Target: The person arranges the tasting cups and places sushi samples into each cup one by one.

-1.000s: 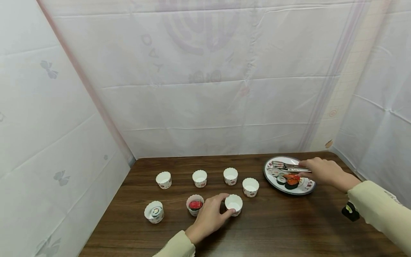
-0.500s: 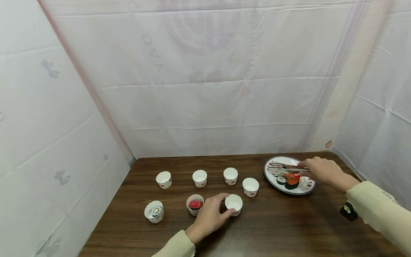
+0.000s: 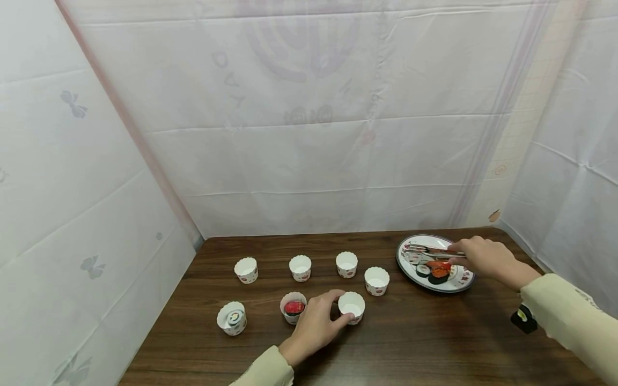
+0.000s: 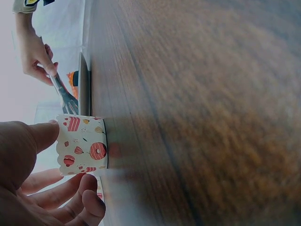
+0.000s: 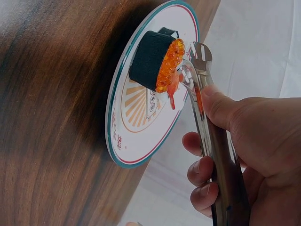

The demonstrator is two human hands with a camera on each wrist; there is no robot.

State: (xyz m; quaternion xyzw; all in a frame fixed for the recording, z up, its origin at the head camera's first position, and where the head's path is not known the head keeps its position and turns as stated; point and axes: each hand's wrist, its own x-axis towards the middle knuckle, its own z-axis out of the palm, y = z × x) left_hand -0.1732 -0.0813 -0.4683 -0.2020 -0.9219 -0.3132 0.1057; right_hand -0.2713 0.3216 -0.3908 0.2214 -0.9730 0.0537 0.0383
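Note:
My left hand (image 3: 314, 324) holds a white paper baking cup (image 4: 82, 143) upright on the table, thumb on one side and fingers on the other. Metal tongs (image 5: 218, 160) lie in my right hand (image 3: 485, 258), fingers and thumb wrapped round the handles. Their tips are low over a round white plate (image 5: 129, 146) with a dark rim. On that plate sit a roe sushi (image 5: 150, 61) wrapped in black seaweed, an orange-red shrimp piece (image 5: 172, 92) and a small sushi roll (image 3: 422, 270). The tongs' tips reach beside these pieces and partly cover what lies behind.
Left of my left hand, one cup (image 3: 291, 317) holds a red-topped sushi and another cup (image 3: 230, 328) holds a roll. Several more cups, such as this one (image 3: 376, 287), stand farther back. White cloth (image 3: 309, 177) hangs behind the wooden table (image 3: 410, 348).
The tongs' arms have shifted very slightly over the plate, and the right wrist has edged a little left. My left hand and its cup have stayed in place.

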